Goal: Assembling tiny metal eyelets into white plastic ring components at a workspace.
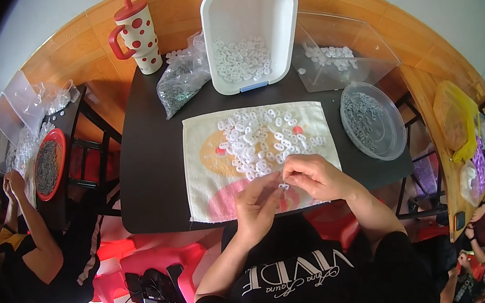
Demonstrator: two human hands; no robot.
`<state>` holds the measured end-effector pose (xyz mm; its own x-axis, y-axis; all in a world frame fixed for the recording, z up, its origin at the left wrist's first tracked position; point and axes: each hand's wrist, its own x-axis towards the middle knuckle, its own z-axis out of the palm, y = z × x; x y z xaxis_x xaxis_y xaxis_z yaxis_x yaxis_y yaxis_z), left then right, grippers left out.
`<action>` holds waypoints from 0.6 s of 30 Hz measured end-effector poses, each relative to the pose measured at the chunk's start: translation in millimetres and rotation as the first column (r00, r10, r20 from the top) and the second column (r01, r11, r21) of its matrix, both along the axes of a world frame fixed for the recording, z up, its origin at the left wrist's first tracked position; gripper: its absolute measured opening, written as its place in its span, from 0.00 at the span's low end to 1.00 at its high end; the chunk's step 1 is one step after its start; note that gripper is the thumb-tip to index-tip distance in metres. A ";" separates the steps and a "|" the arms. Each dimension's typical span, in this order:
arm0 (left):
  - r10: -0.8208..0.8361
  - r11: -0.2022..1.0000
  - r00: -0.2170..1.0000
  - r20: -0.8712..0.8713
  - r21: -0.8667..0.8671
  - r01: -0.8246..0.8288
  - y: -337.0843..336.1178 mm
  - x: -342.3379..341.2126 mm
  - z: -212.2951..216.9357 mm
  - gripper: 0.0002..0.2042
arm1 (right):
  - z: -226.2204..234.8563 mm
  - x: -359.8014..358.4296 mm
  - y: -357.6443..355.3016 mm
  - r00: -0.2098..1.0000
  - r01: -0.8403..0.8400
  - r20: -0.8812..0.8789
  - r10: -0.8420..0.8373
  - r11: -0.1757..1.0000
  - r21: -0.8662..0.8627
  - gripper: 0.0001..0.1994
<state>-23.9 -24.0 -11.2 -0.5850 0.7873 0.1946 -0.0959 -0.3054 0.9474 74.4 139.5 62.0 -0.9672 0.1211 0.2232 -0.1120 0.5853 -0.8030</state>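
Note:
A pile of small white plastic rings (262, 139) lies on a pale towel (208, 168) spread over a black table (148, 182). At the towel's near edge my left hand (257, 206) and my right hand (312, 176) meet, fingertips pinched together on a small white ring piece (284, 186). Both hands touch it; what exactly sits between the fingers is too small to tell.
A white tub (248, 31) with more rings, a clear bag of grey parts (181, 83), a dotted red-and-white mug (135, 35), a clear box (339, 50) and a round clear tray of grey parts (371, 120) ring the towel. Another person (33, 240) works at the left, others at the right.

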 end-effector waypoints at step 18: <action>0.000 0.999 0.999 0.044 0.036 -0.002 -2.2 2.2 6.3 0.17 | -3.6 -0.7 -1.1 0.989 -0.003 0.146 0.011 0.998 -0.055 0.06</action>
<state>-21.7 -26.2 -4.9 -0.5946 0.7795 0.1970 -0.1366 -0.3394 0.9307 73.7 138.4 58.4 -0.9898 0.1228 0.0723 0.0055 0.5399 -0.8417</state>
